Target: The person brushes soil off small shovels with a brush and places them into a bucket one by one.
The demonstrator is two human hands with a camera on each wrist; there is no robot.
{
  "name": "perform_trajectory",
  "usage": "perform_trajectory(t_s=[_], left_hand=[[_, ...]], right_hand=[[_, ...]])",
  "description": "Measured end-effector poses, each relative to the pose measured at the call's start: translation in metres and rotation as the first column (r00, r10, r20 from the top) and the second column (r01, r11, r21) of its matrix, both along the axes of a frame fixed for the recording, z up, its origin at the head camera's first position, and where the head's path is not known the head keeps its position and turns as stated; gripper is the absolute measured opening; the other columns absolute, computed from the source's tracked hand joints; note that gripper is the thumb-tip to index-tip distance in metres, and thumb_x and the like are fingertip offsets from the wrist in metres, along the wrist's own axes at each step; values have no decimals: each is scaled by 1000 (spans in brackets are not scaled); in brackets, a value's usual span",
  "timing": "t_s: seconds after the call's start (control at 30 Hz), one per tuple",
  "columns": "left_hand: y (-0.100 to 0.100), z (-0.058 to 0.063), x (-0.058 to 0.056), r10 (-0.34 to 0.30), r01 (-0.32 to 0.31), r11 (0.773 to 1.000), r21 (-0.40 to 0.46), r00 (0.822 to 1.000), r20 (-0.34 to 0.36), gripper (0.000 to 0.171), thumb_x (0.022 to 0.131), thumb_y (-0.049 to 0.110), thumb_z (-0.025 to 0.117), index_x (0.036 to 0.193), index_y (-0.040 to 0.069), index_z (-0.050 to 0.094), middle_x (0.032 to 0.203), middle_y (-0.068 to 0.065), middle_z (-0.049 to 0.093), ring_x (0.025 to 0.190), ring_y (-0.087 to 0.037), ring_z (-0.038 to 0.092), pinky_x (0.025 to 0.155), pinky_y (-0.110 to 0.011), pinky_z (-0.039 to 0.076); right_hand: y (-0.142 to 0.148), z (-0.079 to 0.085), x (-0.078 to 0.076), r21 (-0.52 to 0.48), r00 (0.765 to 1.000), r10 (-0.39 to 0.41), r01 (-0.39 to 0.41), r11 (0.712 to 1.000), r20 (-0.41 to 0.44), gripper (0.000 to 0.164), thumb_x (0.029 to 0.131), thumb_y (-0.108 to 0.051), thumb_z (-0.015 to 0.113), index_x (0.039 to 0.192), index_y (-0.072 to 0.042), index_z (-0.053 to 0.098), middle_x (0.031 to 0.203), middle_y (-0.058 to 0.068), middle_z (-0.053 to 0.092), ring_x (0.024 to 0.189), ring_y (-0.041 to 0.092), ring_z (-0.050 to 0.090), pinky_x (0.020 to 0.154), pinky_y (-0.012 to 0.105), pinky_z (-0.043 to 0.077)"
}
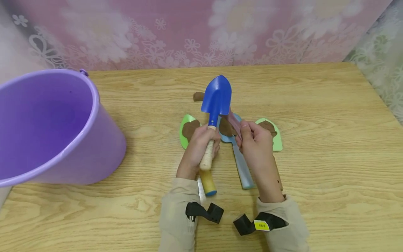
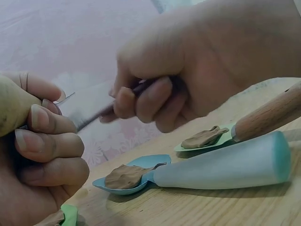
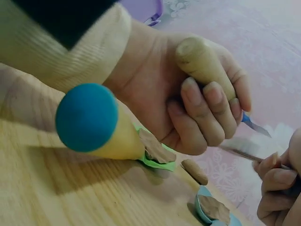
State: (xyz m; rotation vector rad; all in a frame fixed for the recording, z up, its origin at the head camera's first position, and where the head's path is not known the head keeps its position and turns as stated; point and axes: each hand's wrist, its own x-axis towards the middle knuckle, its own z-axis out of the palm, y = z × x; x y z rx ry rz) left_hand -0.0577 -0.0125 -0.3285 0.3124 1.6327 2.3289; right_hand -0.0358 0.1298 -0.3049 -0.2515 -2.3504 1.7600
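Note:
My left hand (image 1: 196,147) grips the wooden handle of a small blue trowel (image 1: 218,93), its blade raised and pointing away. My right hand (image 1: 257,150) holds a slim mauve tool (image 1: 234,122) whose blurred far end reaches toward the trowel; I cannot tell its kind. Below the hands lie more hand trowels with brown clay-like lumps on their blades: a light green one (image 1: 183,140) with a yellow handle, a blue-grey one (image 2: 157,161) with a thick pale handle, and another green one (image 1: 277,142) with a wooden handle. The right forearm partly hides that last handle.
A big purple bucket (image 1: 110,147) stands on the left of the wood-grain table (image 1: 330,168). Behind the blue trowel lies a small brown roll (image 1: 198,96). A pink flowered cloth (image 1: 176,35) hangs along the back edge.

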Motion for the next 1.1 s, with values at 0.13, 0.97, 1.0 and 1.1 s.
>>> perform_trajectory(t_s=[0.13, 0.97, 1.0, 1.1], left_hand=[[2, 1, 0, 3, -3, 1000, 8, 1000, 2, 17, 78, 7, 45, 62, 9, 42, 47, 2, 38, 40, -11, 32, 38, -23, 25], [-3, 4, -2, 39, -37, 991, 130, 999, -13, 18, 80, 6, 40, 62, 8, 41, 44, 2, 37, 38, -10, 32, 37, -21, 24], [-3, 4, -3, 42, -40, 990, 133, 999, -16, 18, 80, 6, 40, 62, 8, 40, 44, 2, 37, 37, -11, 31, 37, -22, 24], [-1, 5, -5, 45, -39, 991, 129, 998, -43, 18, 80, 7, 40, 62, 8, 39, 43, 2, 36, 37, -11, 30, 37, -22, 23]], right_hand=[[1, 2, 1, -99, 997, -44, 38, 994, -56, 34, 103, -15, 42, 88, 10, 60, 56, 4, 48, 46, 5, 41, 41, 16, 36], [-2, 7, -4, -285, 990, 29, -69, 956, -141, 33, 104, -16, 41, 86, 9, 55, 58, 4, 46, 48, 6, 36, 40, 15, 28], [-1, 8, -6, -295, 989, 14, -58, 954, -149, 34, 104, -17, 41, 84, 8, 53, 58, 4, 46, 47, 6, 36, 40, 15, 27], [-2, 9, -9, -266, 990, 8, -45, 963, -139, 33, 104, -18, 42, 87, 6, 56, 58, 4, 46, 48, 6, 37, 40, 15, 29]])
